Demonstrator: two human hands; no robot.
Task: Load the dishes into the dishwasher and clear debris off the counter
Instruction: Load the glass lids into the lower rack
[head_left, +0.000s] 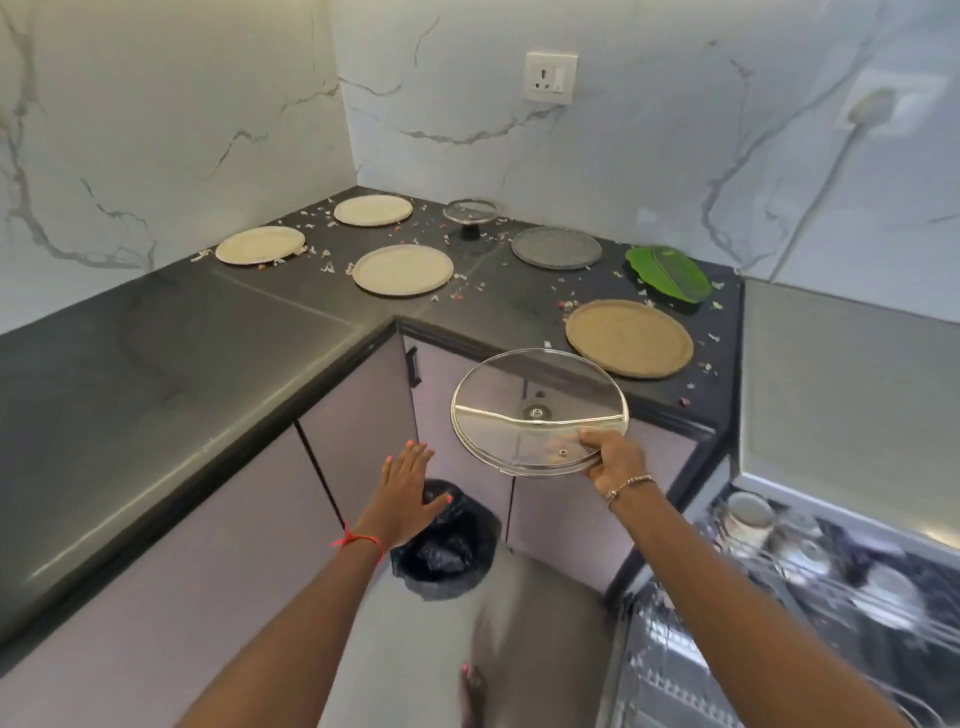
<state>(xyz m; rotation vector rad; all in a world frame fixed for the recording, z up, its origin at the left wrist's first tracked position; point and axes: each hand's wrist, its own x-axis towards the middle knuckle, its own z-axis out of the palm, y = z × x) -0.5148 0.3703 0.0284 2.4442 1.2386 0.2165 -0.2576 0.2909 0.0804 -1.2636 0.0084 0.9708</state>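
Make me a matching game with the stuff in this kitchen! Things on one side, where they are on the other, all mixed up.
Things
1. big glass lid
2. green leaf
3. bin
4. brown plate

Places
A. on the floor
B. on the counter, near its front edge
C. in the right hand
D. on the counter, by the wall

Pairs: 1-C, 2-D, 3-A, 4-B

Around the grey plate (557, 248) the worktop (156, 374) is crowded, with three cream plates (402, 270) and a small upturned glass lid (470, 210) to its left, a green leaf dish (667, 273) and brown plate (628, 338) to its right and debris (569, 304) between, leaving bare surface only far to its left.
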